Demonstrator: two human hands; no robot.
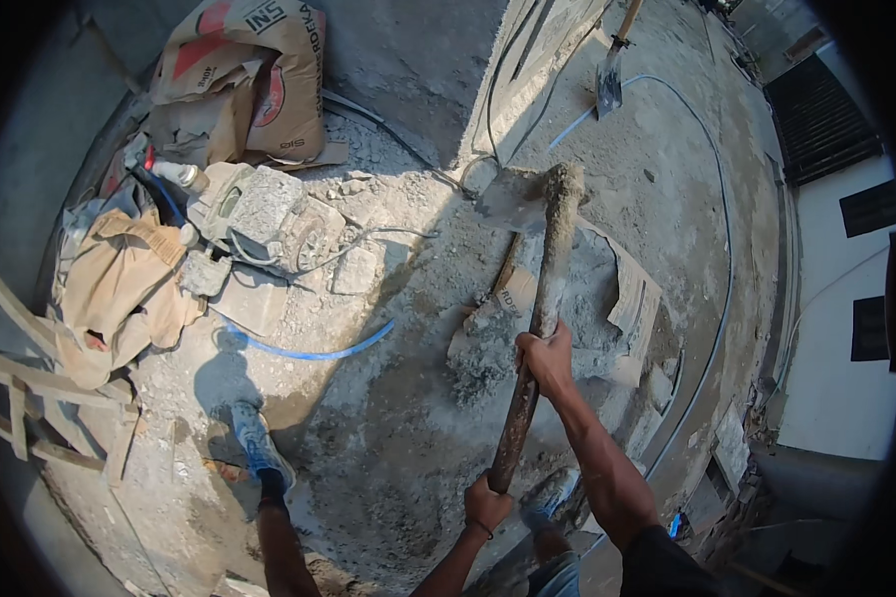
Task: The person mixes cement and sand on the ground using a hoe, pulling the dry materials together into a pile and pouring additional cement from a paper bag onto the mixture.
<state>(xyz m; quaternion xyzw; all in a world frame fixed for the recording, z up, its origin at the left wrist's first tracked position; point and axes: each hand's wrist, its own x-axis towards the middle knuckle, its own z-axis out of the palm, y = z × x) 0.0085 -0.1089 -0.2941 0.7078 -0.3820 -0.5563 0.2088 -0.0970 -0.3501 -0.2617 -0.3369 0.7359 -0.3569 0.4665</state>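
Both my hands are on the wooden handle (549,276) of a mortar-caked hoe. My left hand (487,504) wraps the handle's lower end, close to my body. Farther up the shaft, my right hand (548,355) grips it near the middle. At the far end, the broad metal hoe blade (514,198) is above the ground, pointing left. Under the handle lies a torn paper cement bag (637,287), opened out with grey cement powder (586,272) on it. Darker loose mix (485,358) is heaped at its near left side.
An electric pump (269,209), a crumpled paper bag (127,276) and wooden scraps (52,388) lie left. Cement sacks (284,89) stand behind. A blue hose (726,224) curves along the right. A shovel (610,86) stands at the back beside a wall corner (485,97).
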